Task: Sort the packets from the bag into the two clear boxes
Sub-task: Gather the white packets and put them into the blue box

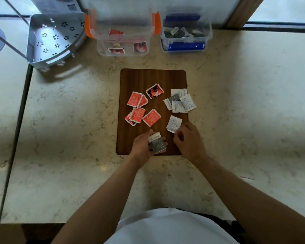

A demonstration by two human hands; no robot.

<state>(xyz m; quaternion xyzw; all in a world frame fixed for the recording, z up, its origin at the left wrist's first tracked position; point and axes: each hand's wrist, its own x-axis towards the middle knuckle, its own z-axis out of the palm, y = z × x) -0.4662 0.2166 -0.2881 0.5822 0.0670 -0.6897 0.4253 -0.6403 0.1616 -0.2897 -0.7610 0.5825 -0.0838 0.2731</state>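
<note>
Several red packets (141,107) lie on the left half of a brown wooden board (139,78), and several white and grey packets (180,102) lie on its right half. My left hand (143,146) holds a small stack of grey packets (157,143) at the board's near edge. My right hand (189,140) has its fingertips at the corner of a single white packet (174,123). At the back stand a clear box with orange clips (121,32) holding red packets and a clear box with blue clips (185,35) holding grey and white packets.
A grey perforated corner basket (55,39) stands at the back left on the marble counter (236,103). The counter's front edge runs just before my body. A window frame rises behind the boxes.
</note>
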